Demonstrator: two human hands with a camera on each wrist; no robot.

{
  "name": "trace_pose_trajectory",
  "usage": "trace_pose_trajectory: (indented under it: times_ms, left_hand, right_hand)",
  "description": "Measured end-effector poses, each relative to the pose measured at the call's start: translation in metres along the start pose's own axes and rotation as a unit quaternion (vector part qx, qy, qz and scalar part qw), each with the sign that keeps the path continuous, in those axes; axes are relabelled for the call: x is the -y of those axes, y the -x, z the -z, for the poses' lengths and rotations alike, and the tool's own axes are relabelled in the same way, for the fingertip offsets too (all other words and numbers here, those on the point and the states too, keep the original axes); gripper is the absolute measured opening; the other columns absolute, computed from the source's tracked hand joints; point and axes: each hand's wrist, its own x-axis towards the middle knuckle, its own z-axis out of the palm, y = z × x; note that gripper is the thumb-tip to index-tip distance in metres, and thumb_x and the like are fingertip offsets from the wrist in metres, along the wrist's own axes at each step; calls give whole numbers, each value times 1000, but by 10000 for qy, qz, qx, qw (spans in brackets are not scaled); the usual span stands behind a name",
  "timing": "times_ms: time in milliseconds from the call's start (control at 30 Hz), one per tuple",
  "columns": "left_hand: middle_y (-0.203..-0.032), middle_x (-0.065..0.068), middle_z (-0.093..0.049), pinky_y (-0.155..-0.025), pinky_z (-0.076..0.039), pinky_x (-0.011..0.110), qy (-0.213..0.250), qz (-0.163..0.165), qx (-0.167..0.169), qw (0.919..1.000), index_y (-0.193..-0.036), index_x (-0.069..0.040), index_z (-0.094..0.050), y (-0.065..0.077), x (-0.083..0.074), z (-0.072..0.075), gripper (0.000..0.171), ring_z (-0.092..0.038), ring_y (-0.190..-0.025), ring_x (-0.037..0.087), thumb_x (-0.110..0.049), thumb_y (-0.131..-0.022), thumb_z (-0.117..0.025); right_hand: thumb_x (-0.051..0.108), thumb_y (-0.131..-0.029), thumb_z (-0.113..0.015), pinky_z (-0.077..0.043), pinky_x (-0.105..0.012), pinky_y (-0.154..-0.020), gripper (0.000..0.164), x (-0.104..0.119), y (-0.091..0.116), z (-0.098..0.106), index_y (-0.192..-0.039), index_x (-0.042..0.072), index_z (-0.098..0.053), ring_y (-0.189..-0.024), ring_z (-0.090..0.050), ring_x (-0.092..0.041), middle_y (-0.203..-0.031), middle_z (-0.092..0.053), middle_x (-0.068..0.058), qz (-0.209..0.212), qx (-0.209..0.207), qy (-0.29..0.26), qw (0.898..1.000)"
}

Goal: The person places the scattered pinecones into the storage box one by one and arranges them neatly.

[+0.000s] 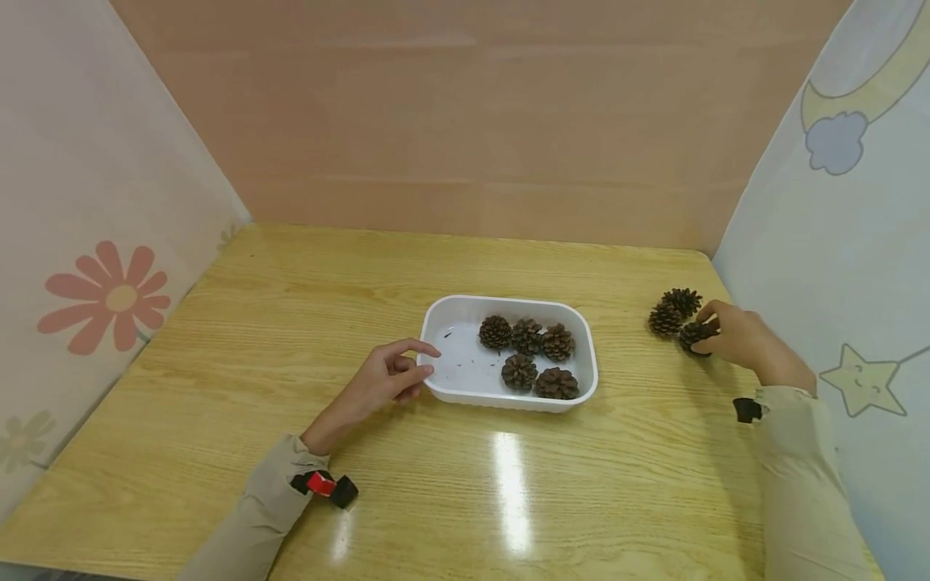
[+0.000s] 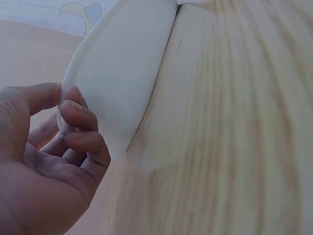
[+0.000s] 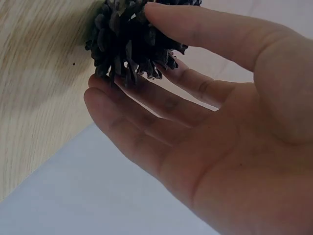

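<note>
A white plastic tray [image 1: 501, 401] stands mid-table with several brown pine cones [image 1: 519, 372] gathered in its right half. At the tray's left end my left hand [image 1: 378, 383] pinches the rim between thumb and fingers. The left wrist view shows the tray's outer wall [image 2: 117, 63] beside those fingers. Far to the right, my right hand [image 1: 744, 339] holds a pine cone [image 1: 693, 337] between thumb and fingertips. In the right wrist view this dark cone [image 3: 129, 49] sits at the fingertips, its top cut off by the frame edge.
Two more pine cones [image 1: 664, 319] lie just beyond the right hand, close to the held one. Dark scale bits [image 1: 472, 362] are scattered on the tray floor. A patterned cloth wall [image 1: 814, 266] borders the table [image 1: 327, 274] on the right, with another at left.
</note>
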Motion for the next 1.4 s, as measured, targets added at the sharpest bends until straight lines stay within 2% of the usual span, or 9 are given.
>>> trace_pose_trajectory:
  times_ms: [267, 533, 833, 1167, 1400]
  left_hand:
    - [-64, 15, -59, -45, -40, 27, -3, -7, -5, 10000, -124, 3, -62, 0, 0, 0, 29, -46, -49, 12, -13, -99, -63]
    - [-64, 15, -58, -45, -39, 26, 14, 8, -13, 10000, -124, 2, -62, 0, 0, -1, 29, -47, -50, 12, -14, -99, -63]
    - [-63, 16, -58, -45, -40, 26, -8, 2, -27, 10000, -123, 3, -62, 0, 1, -1, 29, -47, -49, 12, -13, -99, -63]
    - [-64, 16, -58, -45, -41, 27, 13, 7, 3, 10000, -123, 3, -62, 0, 1, 0, 29, -47, -50, 12, -13, -100, -63]
    - [-64, 16, -58, -45, -41, 27, 77, 30, 29, 10000, -124, 3, -61, 0, 0, 0, 29, -47, -49, 12, -13, -100, -62]
  right_hand:
    - [19, -92, -71, -49, -56, -75, 54, -2, 0, -1, -127, -12, -45, -103, -53, -56, -120, -53, -41, 26, -39, 35, 10000]
    - [24, -95, -67, -48, -59, -77, 54, 1, 3, 4, -131, -10, -48, -105, -53, -56, -120, -54, -40, 57, -163, 236, 9996]
    - [34, -100, -61, -49, -60, -78, 67, 19, 10, 13, -142, -12, -39, -102, -56, -54, -122, -54, -40, 83, -292, 339, 9990]
    - [33, -101, -61, -45, -62, -85, 56, 57, 17, 15, -138, -7, -48, -104, -59, -49, -116, -62, -31, 753, -780, 222, 9939]
    - [27, -99, -64, -49, -56, -79, 47, 85, 19, 4, -134, -4, -54, -92, -65, -40, -109, -67, -26, 1527, -1407, 290, 9778]
